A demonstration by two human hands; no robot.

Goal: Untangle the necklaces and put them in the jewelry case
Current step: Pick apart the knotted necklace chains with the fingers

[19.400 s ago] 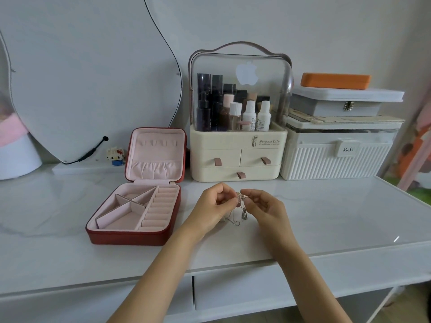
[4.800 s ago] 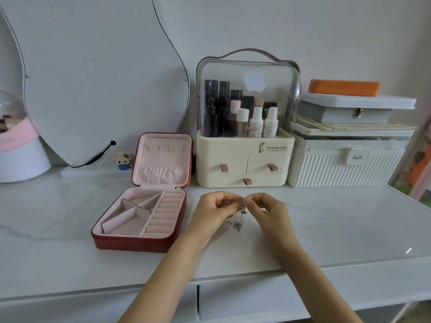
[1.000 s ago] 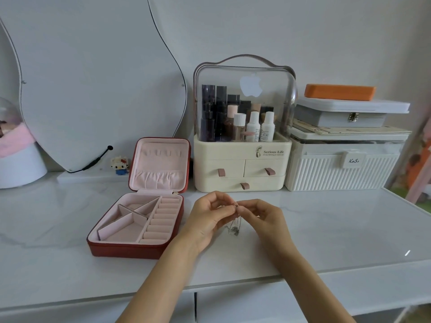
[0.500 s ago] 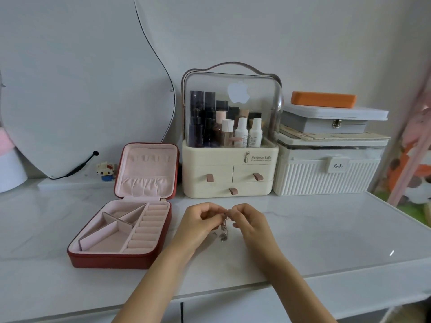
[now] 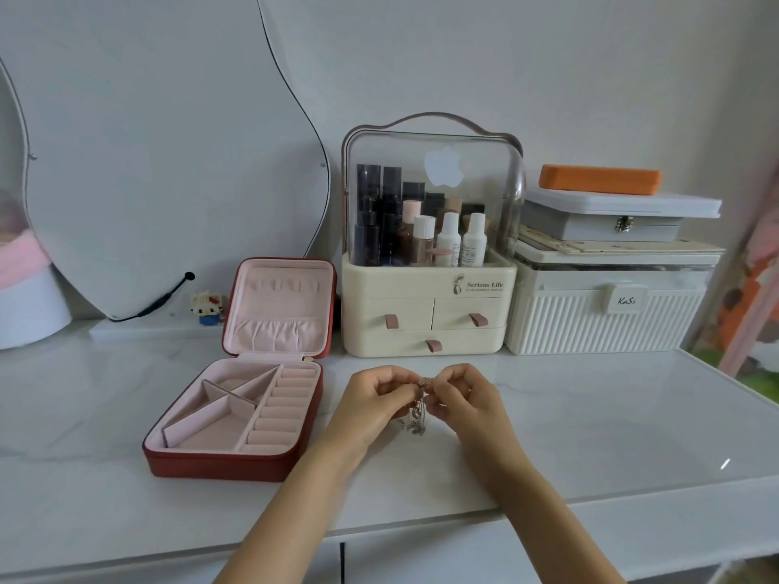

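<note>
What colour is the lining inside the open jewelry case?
Pale pink; the jewelry case is dark red outside. It shows best in the head view.

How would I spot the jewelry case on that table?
Find the cream cosmetics organizer at the back of the white table. Just to its left lies the jewelry case, open. It alone is dark red outside and pale pink inside, with its lid upright.

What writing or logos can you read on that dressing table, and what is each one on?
"Serious Life": front of the cream cosmetics organizer; the smaller line beneath is too small to read.
"KaSi": latch tab of the white ribbed storage box.
Apple-shaped logo sticker, no words: the organizer's clear cover.
Bottle labels: too small to read.
</note>
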